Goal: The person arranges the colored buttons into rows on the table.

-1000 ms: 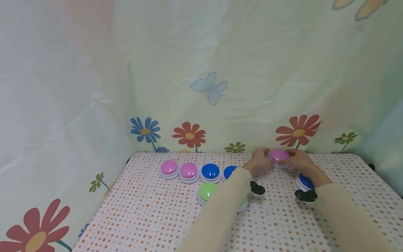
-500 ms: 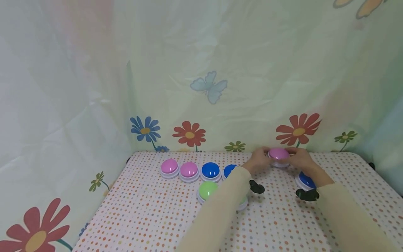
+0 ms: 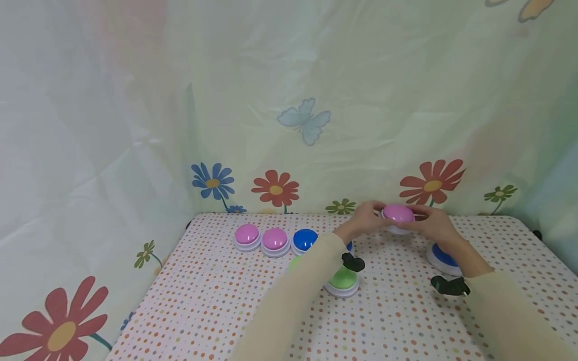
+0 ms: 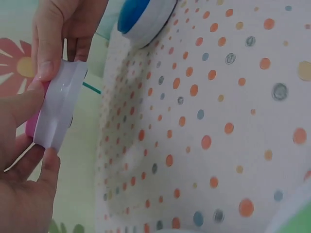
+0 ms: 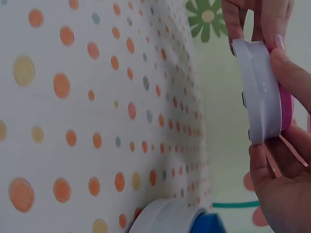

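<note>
Between both hands is a pink push button (image 3: 398, 213) with a round white base, at the far side of the table. My left hand (image 3: 367, 218) grips its left edge with thumb and fingers. Opposite, my right hand (image 3: 435, 226) holds the right edge. Both wrist views show the white base (image 4: 60, 104) raised off the cloth, with small dark feet on its underside (image 5: 244, 99). A blue push button (image 3: 444, 255) lies below the right wrist, partly covered by it.
Left of the arms stand two pink buttons (image 3: 247, 234) and a blue button (image 3: 305, 239) in a row. A second blue button (image 3: 349, 246) and one green button (image 3: 295, 261) are partly behind the left sleeve; another green button (image 3: 343, 278) shows. A flowered curtain (image 3: 253, 125) backs the dotted table (image 3: 203, 301).
Both hands have lifted the pink button slightly, keeping their grip. The left forearm has shifted left, uncovering more of the near green button. The head view has shifted a little.
</note>
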{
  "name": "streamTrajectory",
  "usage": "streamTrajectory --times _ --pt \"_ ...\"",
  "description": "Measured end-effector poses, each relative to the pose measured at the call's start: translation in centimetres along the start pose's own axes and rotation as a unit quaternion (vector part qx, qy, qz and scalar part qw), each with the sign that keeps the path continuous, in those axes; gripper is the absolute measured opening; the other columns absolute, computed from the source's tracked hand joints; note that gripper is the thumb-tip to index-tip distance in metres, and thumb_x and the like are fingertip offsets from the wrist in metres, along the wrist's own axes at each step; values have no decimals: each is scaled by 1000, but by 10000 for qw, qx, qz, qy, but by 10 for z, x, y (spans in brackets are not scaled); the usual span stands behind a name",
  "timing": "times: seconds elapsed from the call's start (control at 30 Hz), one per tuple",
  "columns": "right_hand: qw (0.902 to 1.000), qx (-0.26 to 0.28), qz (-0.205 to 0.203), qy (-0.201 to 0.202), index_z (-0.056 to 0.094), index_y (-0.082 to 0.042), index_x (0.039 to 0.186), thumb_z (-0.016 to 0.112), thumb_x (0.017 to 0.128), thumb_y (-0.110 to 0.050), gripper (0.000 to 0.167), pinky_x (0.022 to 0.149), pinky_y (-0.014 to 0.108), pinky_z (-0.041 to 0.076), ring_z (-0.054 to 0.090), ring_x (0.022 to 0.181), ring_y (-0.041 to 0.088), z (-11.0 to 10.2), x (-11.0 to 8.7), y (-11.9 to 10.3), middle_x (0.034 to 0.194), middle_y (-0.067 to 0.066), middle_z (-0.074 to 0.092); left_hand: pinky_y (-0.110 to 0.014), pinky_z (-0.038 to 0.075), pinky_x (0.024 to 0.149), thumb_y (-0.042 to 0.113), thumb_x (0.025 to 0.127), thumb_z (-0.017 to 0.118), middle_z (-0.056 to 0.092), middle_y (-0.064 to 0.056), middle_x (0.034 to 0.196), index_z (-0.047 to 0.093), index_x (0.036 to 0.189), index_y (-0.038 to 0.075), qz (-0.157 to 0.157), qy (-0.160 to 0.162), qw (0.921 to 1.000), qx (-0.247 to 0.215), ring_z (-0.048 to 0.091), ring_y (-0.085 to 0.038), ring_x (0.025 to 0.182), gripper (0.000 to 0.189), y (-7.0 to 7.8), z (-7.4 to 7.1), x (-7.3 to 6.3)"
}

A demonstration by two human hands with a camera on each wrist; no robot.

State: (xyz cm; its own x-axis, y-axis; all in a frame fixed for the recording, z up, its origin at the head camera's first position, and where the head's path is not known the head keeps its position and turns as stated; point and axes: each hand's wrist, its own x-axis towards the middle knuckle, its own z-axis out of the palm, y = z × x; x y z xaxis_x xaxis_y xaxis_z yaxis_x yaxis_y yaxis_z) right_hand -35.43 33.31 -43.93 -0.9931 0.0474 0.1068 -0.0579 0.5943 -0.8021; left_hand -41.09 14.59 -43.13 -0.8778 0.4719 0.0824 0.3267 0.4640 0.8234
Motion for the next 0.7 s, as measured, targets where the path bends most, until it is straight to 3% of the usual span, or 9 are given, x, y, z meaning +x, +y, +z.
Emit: streamTrajectory --times 0.3,0.5,0.7 --pt "9992 29 -394 -77 40 5 144 72 86 -44 82 90 55 48 47 118 46 1 -27 -36 135 31 47 -17 49 69 25 86 76 62 3 113 60 128 5 539 -143 9982 -220 56 -7 90 49 10 -33 -32" --pt "9974 311 -597 -274 41 3 144 73 86 -39 78 89 51 50 50 118 44 5 -48 -62 134 29 50 -16 49 72 28 87 75 59 7 112 59 129 8 816 -215 9964 -79 56 -4 89 49 11 -55 -62" --pt "9956 484 -791 -101 49 -2 140 77 84 -38 72 82 47 54 57 110 37 20 -61 -80 128 23 57 -16 48 79 27 85 77 58 5 118 55 135 8 1097 -284 9936 23 56 -3 94 57 10 -78 -93"
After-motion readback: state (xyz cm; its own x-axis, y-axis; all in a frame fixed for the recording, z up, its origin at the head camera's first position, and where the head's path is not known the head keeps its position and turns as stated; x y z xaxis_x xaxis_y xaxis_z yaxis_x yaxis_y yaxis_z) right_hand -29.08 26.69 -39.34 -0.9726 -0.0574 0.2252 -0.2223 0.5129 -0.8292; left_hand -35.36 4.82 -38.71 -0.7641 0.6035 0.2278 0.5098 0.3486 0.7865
